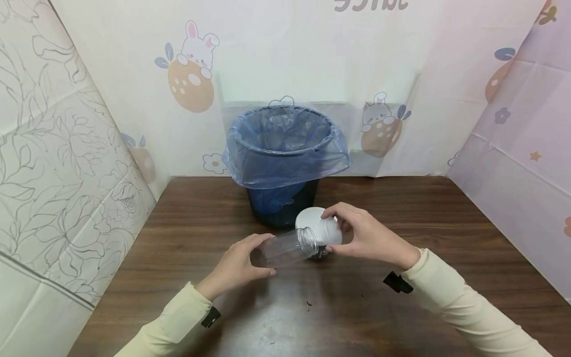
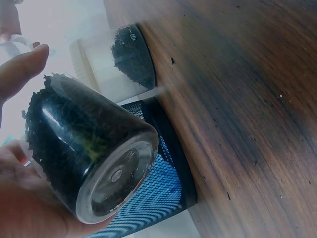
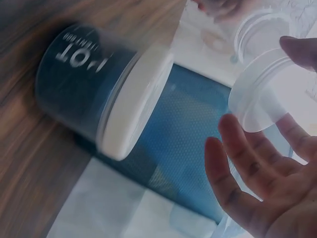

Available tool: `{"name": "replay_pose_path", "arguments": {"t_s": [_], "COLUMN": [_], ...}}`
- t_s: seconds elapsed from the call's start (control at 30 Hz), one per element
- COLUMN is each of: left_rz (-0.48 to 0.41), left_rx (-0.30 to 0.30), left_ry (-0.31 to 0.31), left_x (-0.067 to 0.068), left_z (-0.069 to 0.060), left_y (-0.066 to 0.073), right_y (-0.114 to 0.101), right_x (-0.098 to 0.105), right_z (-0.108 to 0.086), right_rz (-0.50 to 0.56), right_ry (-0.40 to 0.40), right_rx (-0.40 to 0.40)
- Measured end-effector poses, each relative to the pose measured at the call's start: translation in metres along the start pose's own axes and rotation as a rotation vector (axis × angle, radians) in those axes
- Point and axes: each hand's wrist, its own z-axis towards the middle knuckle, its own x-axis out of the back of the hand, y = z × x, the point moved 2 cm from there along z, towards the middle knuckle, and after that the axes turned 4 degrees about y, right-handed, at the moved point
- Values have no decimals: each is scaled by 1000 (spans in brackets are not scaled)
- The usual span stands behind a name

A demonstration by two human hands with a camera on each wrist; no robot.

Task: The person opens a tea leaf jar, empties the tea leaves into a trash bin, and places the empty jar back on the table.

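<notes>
Whitish, half see-through cap [image 1: 331,231] in the right hand [image 1: 370,235]; clear jar [image 1: 285,248] in the left hand [image 1: 238,263]. Key relation, we'd say: threaded mouth [image 1: 308,241] to cap. We read the jar's long axis as tipped well over, base at the left palm, mouth aimed right and a bit away from the person, roughly at the cap. Cap lies just past the mouth, on the right hand's side, not seated; whether the rims touch, we can't tell. Left hand is nearer the base, right hand nearer the mouth, so we judge that lining up the two rims is what counts.

Fingers: left thumb and fingers curl round the base end, spread as wide as the jar. Right thumb and fingers are parted by the cap's width and pinch its edge; in the right wrist view at least one finger stands off it.

Dark leafy bits [image 2: 74,124] show inside the jar; how full, we can't tell. In front of us beyond the cap and mouth, a white-lidded jar [image 1: 309,218] stands upright on the table [image 1: 379,317], near the dark mesh bin [image 1: 283,208] with its blue bag [image 1: 285,168]. We also log a few crumbs [image 1: 309,303].
</notes>
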Motion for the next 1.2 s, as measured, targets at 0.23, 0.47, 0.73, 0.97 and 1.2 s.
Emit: {"name": "replay_pose_path", "arguments": {"t_s": [0.23, 0.47, 0.73, 0.97, 1.2], "left_rz": [-7, -7, -17, -14, -33], "left_rx": [13, 7, 19, 1, -3], "left_ry": [-8, -7, -8, -4, 0], "left_x": [-1, -1, 1, 1, -1], "left_z": [0, -1, -2, -4, -4], "left_y": [-3, -4, -4, -7, -7], "right_y": [26, 51, 77, 99, 119], "right_x": [17, 28, 33, 28, 17], "right_z": [-10, -22, -30, -37, -42], "right_rz": [-99, -197, -256, -241, -213], "right_ry": [35, 22, -53, -135, -223], "right_rx": [-25, -89, -219, -341, -402]}}
